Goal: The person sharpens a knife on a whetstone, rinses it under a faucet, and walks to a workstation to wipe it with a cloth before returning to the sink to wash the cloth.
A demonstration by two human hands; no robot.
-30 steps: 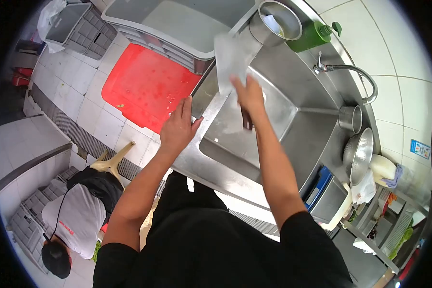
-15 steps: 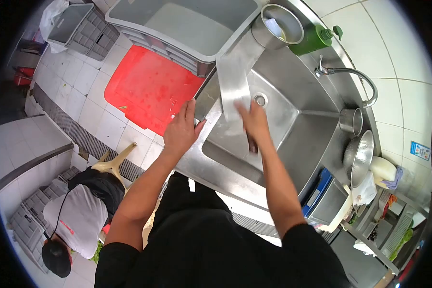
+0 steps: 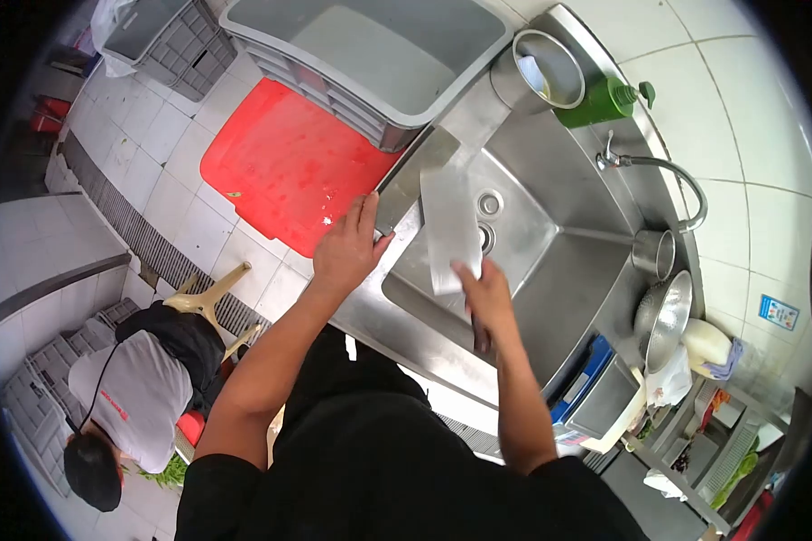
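Note:
My right hand (image 3: 489, 302) is closed round the dark handle of a wide cleaver (image 3: 449, 225), whose blade is slightly blurred and hangs over the steel sink (image 3: 550, 261). At the sink's left edge, my left hand (image 3: 350, 245) presses on a flat rectangular stone or metal block (image 3: 413, 176) lying along the rim. The fingers of that hand lie close together over its near end, and how firmly they grip is hidden.
A grey crate (image 3: 370, 54) and red lid (image 3: 289, 162) lie beyond the left edge. The faucet (image 3: 663, 164), green bottle (image 3: 597, 106), steel pot (image 3: 539, 68) and colander (image 3: 663, 320) line the sink. A person (image 3: 135, 397) sits at lower left.
My right hand and the cleaver have moved down, nearer my body. My left hand stays at the block's near end. The whole view has shifted slightly.

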